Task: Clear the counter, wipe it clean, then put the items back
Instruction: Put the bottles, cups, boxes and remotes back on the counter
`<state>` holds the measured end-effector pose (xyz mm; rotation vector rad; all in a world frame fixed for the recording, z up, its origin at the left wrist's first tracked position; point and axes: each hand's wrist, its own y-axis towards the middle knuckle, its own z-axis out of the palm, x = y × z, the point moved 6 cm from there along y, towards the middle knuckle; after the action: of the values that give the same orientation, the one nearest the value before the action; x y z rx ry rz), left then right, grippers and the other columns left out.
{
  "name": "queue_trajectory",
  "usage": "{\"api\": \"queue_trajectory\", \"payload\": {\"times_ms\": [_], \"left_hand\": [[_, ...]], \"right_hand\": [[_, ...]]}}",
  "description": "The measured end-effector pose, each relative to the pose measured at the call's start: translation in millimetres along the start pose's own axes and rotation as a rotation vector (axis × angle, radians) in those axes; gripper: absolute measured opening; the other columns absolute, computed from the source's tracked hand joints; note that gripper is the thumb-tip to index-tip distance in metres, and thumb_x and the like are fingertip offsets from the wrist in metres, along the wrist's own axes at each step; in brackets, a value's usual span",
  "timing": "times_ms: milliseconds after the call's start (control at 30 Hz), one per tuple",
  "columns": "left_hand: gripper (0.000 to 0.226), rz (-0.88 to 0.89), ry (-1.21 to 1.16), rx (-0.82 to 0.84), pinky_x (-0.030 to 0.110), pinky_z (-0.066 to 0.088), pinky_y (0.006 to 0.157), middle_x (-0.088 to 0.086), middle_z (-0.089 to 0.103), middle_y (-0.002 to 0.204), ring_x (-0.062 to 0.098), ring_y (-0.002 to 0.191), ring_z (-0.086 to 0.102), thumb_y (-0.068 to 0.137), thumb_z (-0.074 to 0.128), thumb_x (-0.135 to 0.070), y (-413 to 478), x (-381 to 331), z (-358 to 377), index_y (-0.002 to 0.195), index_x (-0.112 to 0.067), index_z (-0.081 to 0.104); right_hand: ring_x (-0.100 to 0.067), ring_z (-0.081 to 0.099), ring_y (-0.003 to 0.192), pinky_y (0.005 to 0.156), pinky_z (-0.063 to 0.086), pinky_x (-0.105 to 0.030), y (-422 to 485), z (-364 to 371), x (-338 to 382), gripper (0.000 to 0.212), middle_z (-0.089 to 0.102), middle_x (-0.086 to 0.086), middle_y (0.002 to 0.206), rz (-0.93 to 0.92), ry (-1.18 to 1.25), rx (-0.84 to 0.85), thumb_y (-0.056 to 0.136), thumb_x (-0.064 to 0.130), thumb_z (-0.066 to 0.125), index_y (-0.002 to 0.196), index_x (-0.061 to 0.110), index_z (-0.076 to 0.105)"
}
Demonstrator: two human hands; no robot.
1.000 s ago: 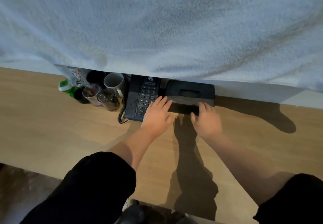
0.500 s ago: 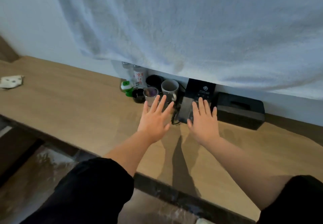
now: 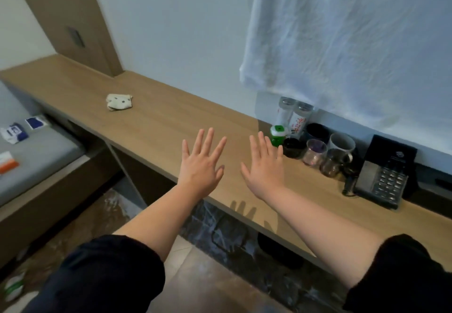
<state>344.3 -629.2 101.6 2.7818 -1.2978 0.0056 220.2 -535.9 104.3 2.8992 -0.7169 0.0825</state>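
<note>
Both our left hand [image 3: 200,163] and right hand [image 3: 265,168] hover spread and empty above the counter [image 3: 156,122], the cloth [image 3: 119,101] lying well to their left, so we should fetch it and wipe wide of the glasses [image 3: 314,152].

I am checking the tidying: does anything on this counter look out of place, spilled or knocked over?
Only the crumpled cloth stands out: it lies alone on the counter, well to the left of the bottles, cups and telephone, which are grouped together on the right. Nothing looks spilled or tipped over.
</note>
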Motion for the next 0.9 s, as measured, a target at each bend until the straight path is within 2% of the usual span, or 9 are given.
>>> {"api": "queue_trajectory", "payload": {"times_ms": [333, 500, 633, 900], "left_hand": [[0.066, -0.145, -0.086, -0.057, 0.056, -0.010, 0.115, 0.002, -0.036, 0.150, 0.025, 0.143, -0.030, 0.100, 0.019, -0.052, 16, 155, 17, 0.143, -0.035, -0.028], [0.067, -0.231, -0.006, -0.038, 0.059, -0.005, 0.115, 0.003, -0.036, 0.151, 0.027, 0.145, -0.027, 0.100, 0.019, -0.052, 49, 284, 38, 0.142, -0.034, -0.031], [0.068, -0.288, 0.021, 0.006, 0.061, 0.000, 0.115, 0.006, -0.028, 0.158, 0.027, 0.146, -0.024, 0.101, 0.021, -0.050, 87, 391, 46, 0.142, -0.032, -0.030], [0.068, -0.452, 0.011, 0.015, 0.059, -0.001, 0.116, 0.006, -0.024, 0.160, 0.026, 0.147, -0.023, 0.101, 0.025, -0.049, 115, 574, 45, 0.146, -0.032, -0.024]], "right_hand": [[-0.024, -0.008, 0.148, 0.118, -0.004, -0.050, 104, 38, 136, 0.075, -0.010, -0.008, 0.161, -0.101, 0.003, -0.019, 0.096, 0.057, 0.026, 0.154, 0.017, -0.002], [-0.024, -0.013, 0.148, 0.115, -0.008, -0.050, 194, 80, 229, 0.075, -0.013, -0.008, 0.160, -0.180, 0.008, 0.001, 0.097, 0.056, 0.026, 0.154, 0.017, -0.003], [-0.026, -0.010, 0.148, 0.115, -0.006, -0.052, 280, 105, 303, 0.075, -0.011, -0.009, 0.161, -0.185, 0.019, 0.045, 0.097, 0.055, 0.028, 0.154, 0.017, -0.001], [-0.026, -0.006, 0.149, 0.117, -0.001, -0.053, 401, 126, 475, 0.071, -0.006, -0.009, 0.161, -0.389, 0.028, 0.079, 0.098, 0.051, 0.031, 0.154, 0.017, 0.004]]}}
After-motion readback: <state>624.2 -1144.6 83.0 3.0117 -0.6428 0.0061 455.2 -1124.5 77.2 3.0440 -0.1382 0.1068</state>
